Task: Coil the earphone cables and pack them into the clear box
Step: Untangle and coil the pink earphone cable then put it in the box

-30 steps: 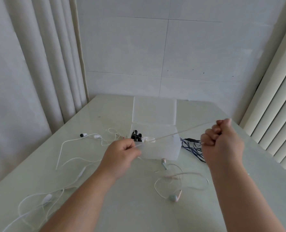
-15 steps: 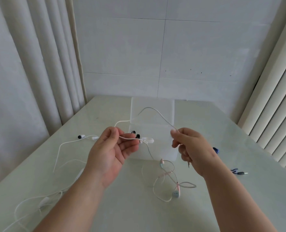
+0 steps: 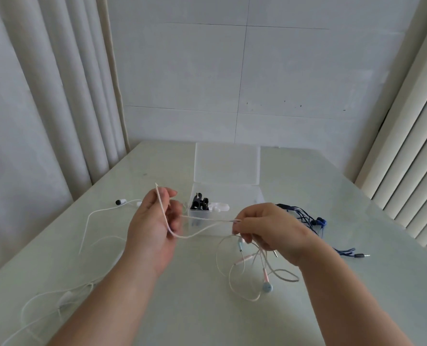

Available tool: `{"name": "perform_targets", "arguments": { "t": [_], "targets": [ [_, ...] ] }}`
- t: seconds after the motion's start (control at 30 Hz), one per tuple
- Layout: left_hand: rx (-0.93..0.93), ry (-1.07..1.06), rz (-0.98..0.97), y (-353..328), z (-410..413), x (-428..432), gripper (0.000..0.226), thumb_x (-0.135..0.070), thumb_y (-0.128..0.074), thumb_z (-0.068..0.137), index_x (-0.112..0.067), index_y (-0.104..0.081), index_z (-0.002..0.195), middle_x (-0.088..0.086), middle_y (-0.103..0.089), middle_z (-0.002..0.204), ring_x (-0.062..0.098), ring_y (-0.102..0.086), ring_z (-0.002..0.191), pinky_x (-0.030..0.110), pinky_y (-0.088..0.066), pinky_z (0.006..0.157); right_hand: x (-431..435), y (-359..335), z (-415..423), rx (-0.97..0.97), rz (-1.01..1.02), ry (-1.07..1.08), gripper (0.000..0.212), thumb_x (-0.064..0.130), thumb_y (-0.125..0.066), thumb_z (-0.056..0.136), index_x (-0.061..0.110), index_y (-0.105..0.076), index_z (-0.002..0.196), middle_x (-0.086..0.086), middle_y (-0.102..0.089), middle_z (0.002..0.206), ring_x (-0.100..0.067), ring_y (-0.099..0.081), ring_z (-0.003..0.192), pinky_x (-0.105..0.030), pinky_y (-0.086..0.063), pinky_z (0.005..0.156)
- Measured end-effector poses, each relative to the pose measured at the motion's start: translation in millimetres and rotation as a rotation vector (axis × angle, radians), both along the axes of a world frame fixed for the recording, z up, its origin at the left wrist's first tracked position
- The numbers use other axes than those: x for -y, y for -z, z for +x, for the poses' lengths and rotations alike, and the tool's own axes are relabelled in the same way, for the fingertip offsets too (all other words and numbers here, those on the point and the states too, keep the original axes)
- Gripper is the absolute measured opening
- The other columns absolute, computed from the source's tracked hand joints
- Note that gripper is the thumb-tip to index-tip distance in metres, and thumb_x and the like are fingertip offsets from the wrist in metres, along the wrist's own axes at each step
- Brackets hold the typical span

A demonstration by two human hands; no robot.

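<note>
A pale pink earphone cable [image 3: 195, 234] runs between both hands above the table. It loops over my left hand [image 3: 155, 221], whose fingers are loosely curled round it. My right hand [image 3: 267, 228] pinches two strands of the same cable at its fingertips. The cable's loose end hangs below that hand in loops, with a blue earbud [image 3: 267, 287] lying on the table. The clear box [image 3: 226, 196] stands open behind the hands, lid up, with black earphones [image 3: 199, 204] and a white piece inside.
A white earphone cable [image 3: 90, 221] sprawls over the left of the table [image 3: 207, 315], trailing to the near left corner. A blue earphone cable [image 3: 317, 223] lies bunched to the right of the box. Curtains hang at both sides.
My left hand has raised its loop of cable higher. My right hand moved down and toward the left hand, taking a second strand, and the arch of cable between them has dropped into a shallow sag.
</note>
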State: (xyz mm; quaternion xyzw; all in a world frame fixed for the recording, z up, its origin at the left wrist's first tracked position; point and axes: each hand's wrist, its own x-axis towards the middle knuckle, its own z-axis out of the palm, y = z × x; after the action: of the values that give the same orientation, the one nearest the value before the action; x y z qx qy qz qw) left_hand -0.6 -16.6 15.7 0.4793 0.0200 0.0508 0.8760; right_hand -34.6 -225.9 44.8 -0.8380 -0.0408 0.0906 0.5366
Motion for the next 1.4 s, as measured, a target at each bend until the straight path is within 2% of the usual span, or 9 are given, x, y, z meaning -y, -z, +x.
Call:
{"name": "perform_targets", "arguments": {
  "t": [0.27,0.43,0.57,0.67,0.93,1.07,1.17,1.23,1.4],
  "targets": [
    [-0.158,-0.420,0.138,12.5,12.9,-18.1,0.010,-0.023,-0.060,0.087,-0.019,-0.069,0.086,-0.006,-0.034,0.048,0.014,-0.025,0.042,0.021,-0.018,0.042,23.5,-7.9,-2.2,-0.015,0.021,0.061,0.032,0.019,-0.066,0.086,0.015,-0.062,0.054,-0.003,-0.051,0.046,-0.013,-0.032,0.040,-0.020,-0.023,0.039],
    [-0.085,-0.353,0.170,10.0,12.6,-13.4,0.031,-0.010,-0.060,0.086,-0.028,-0.058,0.112,0.002,-0.061,0.074,0.014,-0.049,0.051,0.027,-0.040,0.049,28.7,-3.7,1.5,0.020,0.332,0.052,0.024,0.031,-0.071,0.077,0.017,-0.066,0.058,0.001,-0.043,0.046,-0.011,-0.030,0.040,-0.020,-0.025,0.039],
    [0.035,-0.412,0.347,12.2,9.5,-9.3,0.019,-0.011,-0.059,0.089,-0.029,-0.059,0.094,-0.005,-0.067,0.069,0.007,-0.056,0.049,0.027,-0.044,0.050,27.0,-1.9,2.8,0.026,0.322,0.011,0.013,0.027,-0.070,0.076,0.016,-0.074,0.069,-0.006,-0.063,0.061,-0.010,-0.037,0.042,-0.019,-0.028,0.040],
    [0.071,-0.446,0.394,12.0,7.2,-10.5,0.017,-0.013,-0.060,0.083,-0.030,-0.057,0.080,-0.003,-0.069,0.068,0.009,-0.053,0.049,0.030,-0.041,0.054,27.0,-1.6,2.8,0.031,0.290,0.035,0.010,0.025,-0.073,0.070,0.016,-0.075,0.073,-0.015,-0.054,0.076,-0.010,-0.033,0.046,-0.020,-0.026,0.042],
    [0.556,-0.181,0.683,7.5,-16.4,8.0,0.008,-0.030,-0.066,0.078,-0.025,-0.060,0.078,-0.002,-0.064,0.067,0.015,-0.059,0.061,0.027,-0.049,0.059,25.7,1.0,4.8,0.017,0.320,0.056,0.009,0.012,-0.066,0.075,0.012,-0.075,0.074,-0.007,-0.059,0.056,-0.013,-0.036,0.042,-0.019,-0.026,0.038],
    [0.758,-0.031,0.929,9.2,-24.6,12.4,0.031,-0.052,-0.069,0.076,-0.021,-0.061,0.077,-0.008,-0.058,0.069,0.012,-0.054,0.064,0.023,-0.042,0.056,20.2,-2.3,3.8,0.011,0.312,0.060,0.001,0.019,-0.069,0.069,0.018,-0.070,0.068,-0.005,-0.057,0.053,-0.014,-0.034,0.042,-0.020,-0.025,0.038],
    [0.732,0.012,1.232,13.2,-27.2,19.9,0.052,-0.073,-0.064,0.065,-0.026,-0.063,0.086,-0.014,-0.054,0.075,0.003,-0.050,0.075,0.016,-0.038,0.064,15.9,-2.2,2.9,0.034,0.301,0.064,0.006,0.024,-0.070,0.071,0.021,-0.068,0.067,-0.004,-0.056,0.053,-0.015,-0.032,0.042,-0.021,-0.025,0.038],
    [0.675,0.016,1.336,16.0,-28.0,26.4,0.042,-0.068,-0.062,0.067,-0.030,-0.064,0.084,-0.013,-0.053,0.076,0.002,-0.050,0.076,0.020,-0.040,0.065,14.1,-2.3,1.7,0.048,0.297,0.059,0.008,0.025,-0.069,0.072,0.020,-0.067,0.066,-0.004,-0.059,0.056,-0.015,-0.032,0.044,-0.022,-0.025,0.039],
    [0.592,-0.119,1.088,14.1,-18.4,23.3,0.020,-0.025,-0.061,0.090,-0.018,-0.063,0.071,-0.006,-0.055,0.073,0.009,-0.052,0.070,0.019,-0.038,0.062,18.1,-1.5,3.4,0.113,0.291,0.109,0.019,0.011,-0.071,0.081,0.019,-0.069,0.065,0.005,-0.047,0.051,-0.011,-0.030,0.045,-0.019,-0.026,0.042]
  ]
}}
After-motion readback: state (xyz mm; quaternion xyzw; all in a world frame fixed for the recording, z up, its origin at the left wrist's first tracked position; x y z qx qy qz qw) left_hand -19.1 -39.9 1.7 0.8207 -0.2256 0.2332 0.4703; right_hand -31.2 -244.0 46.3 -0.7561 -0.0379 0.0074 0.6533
